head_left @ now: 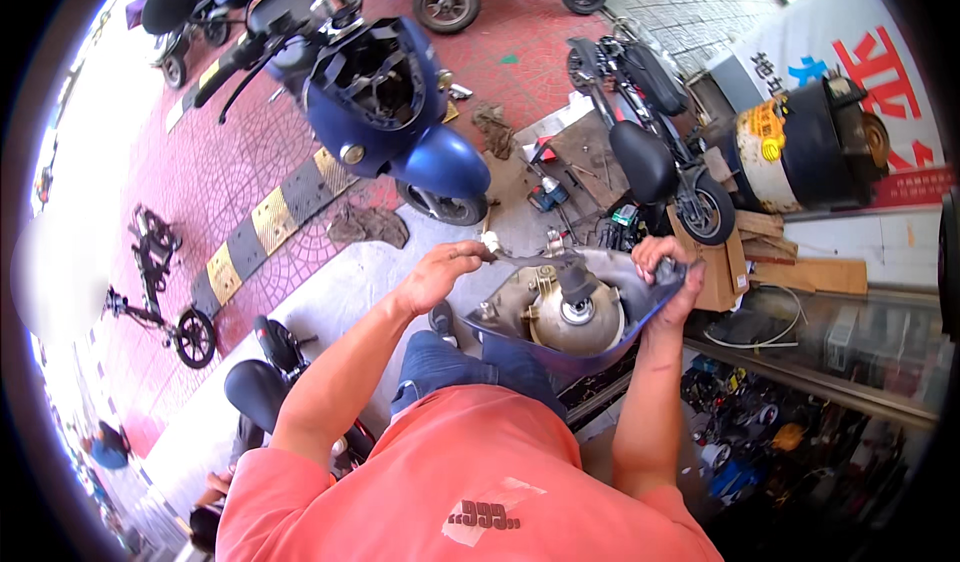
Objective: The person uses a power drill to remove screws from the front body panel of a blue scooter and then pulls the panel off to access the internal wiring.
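Observation:
A blue scooter front panel (620, 347), seen from its grey inner side, is held at waist height with a round headlamp housing (560, 324) inside it. A dark rubber cap (577, 284) sits on the housing's back. My right hand (665, 277) is closed round the panel's upper right corner. My left hand (445, 272) is closed at the upper left, fingertips pinching a thin dark strip (525, 260) that runs along the panel's top; whether it is part of the panel is unclear.
A blue scooter (440, 167) with an opened front stands ahead. Folding bikes (645, 162) stand right and far left, a cordless drill (547, 194) lies on the ground, and a black barrel (800, 147) and glass counter (850, 352) are at right. Other people (108, 447) are at lower left.

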Demonstrator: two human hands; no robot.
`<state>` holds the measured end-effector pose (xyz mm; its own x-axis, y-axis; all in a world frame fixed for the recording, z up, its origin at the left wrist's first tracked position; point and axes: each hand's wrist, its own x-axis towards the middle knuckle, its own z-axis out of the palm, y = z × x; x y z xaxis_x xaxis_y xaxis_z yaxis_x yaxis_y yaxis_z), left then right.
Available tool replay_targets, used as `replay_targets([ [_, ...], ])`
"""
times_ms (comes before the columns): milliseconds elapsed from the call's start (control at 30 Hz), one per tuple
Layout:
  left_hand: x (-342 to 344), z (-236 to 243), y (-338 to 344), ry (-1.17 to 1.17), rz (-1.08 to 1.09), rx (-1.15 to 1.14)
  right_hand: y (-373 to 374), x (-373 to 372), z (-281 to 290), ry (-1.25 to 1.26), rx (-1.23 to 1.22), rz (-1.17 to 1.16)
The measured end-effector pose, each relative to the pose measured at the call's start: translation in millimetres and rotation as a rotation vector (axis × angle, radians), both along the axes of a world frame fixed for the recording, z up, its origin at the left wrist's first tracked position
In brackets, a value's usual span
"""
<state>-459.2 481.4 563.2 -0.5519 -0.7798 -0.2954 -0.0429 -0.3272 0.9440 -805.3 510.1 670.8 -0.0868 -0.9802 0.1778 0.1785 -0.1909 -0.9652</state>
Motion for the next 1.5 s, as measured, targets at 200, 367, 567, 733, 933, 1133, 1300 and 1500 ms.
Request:
replay_targets([
  [200, -5, 16, -43, 0.650, 0.311, 0.510, -85, 52, -6, 0.279, 0.015, 0.192],
  [367, 5, 29, -89, 0.815, 0.679, 0.588, -136, 83, -45, 0.555, 0.073, 0.273],
  [567, 21, 6, -129, 0.726, 0.829, 0.592, -211, 116, -120, 0.601, 0.161, 0.307],
  [733, 46, -1, -167, 0.650, 0.997, 0.746, -287, 156, -168, 0.542, 0.407, 0.371],
  [933, 54, -44, -214, 0.677, 1.067, 0.604, -353, 209, -224, 0.620, 0.541, 0.400],
  [1133, 81, -43, -238, 0.532, 1.126, 0.587, -376, 271, -253, 0.524, 0.720, 0.451],
  [1300, 108, -47, -257, 0.557, 1.293, 0.677, -387, 307, -258, 0.509, 0.750, 0.523],
  [1500, 110, -60, -270, 0.411, 1.264, 0.709, -435, 344, -227, 0.537, 0.640, 0.616],
])
